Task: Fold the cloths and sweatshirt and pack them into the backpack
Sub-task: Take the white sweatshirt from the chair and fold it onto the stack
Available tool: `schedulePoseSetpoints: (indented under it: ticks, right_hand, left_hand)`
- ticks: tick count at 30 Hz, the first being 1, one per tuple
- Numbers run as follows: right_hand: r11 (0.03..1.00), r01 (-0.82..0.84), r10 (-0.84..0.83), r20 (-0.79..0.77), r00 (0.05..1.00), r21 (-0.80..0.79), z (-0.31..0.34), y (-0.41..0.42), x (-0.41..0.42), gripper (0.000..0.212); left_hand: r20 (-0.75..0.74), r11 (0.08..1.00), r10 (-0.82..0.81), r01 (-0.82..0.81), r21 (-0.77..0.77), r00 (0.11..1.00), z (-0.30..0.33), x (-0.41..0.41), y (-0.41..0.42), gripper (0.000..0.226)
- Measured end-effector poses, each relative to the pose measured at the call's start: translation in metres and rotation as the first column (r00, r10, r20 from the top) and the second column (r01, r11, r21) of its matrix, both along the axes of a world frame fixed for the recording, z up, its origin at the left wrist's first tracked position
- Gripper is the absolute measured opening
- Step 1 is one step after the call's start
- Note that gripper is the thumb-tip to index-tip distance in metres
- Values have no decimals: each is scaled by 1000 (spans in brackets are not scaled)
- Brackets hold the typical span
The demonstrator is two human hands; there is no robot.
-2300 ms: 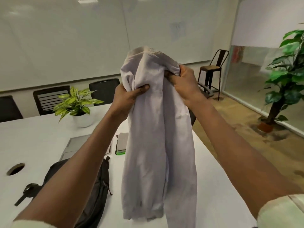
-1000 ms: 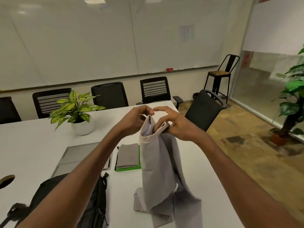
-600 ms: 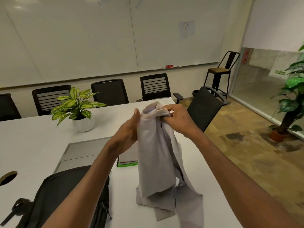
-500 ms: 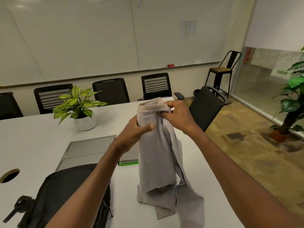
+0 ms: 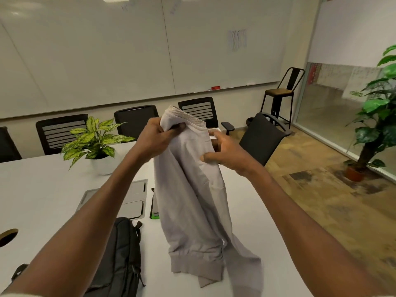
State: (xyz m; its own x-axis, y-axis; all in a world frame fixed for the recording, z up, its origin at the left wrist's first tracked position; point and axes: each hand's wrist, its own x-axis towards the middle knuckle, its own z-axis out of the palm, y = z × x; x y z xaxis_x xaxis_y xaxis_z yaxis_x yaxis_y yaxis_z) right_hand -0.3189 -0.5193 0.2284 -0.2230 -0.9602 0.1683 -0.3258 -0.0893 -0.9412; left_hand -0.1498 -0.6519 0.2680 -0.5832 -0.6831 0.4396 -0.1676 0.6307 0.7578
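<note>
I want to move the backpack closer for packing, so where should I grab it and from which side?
Probably take the backpack by its top end, reaching over from its right side with a free hand. It lies flat on the table with that end pointing away, and the left forearm covers its near left part.

Matt grey cloth sweatshirt [image 5: 192,189], rib-knit collar

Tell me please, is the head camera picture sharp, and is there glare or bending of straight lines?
Head view: the sweatshirt and both hands, left hand and right hand, are fairly sharp; a ceiling light glares softly on the whiteboard; the wide lens bends the whiteboard's lower edge and tilts the glass wall; the sweatshirt throws a soft shadow on the table.
</note>
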Motion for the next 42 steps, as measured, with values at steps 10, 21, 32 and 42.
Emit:
schedulePoseSetpoints:
  ticks: [10, 21, 32, 42]
  right_hand:
    - [960, 168, -176, -18, 984, -224, 14, -3, 4, 34]
    - [705, 236, -594, -374, 712, -669, 80, 13, 27, 45]
    - [817, 215, -439, -335, 834, -535, 66, 9, 11, 33]
    - [820, 330, -433, -130, 892, -467, 63, 32, -6, 24]
  left_hand:
    - [-101, 1000, -18, 18, 2, 995, 16, 4, 1, 14]
    - [-261, 990, -122, 101, -94, 958, 67, 12, 10, 12]
    - [-73, 932, -284, 293, 212, 956, -27, -1, 20, 54]
    - [427, 911, -256, 68, 406, 867, -219, 10, 17, 49]
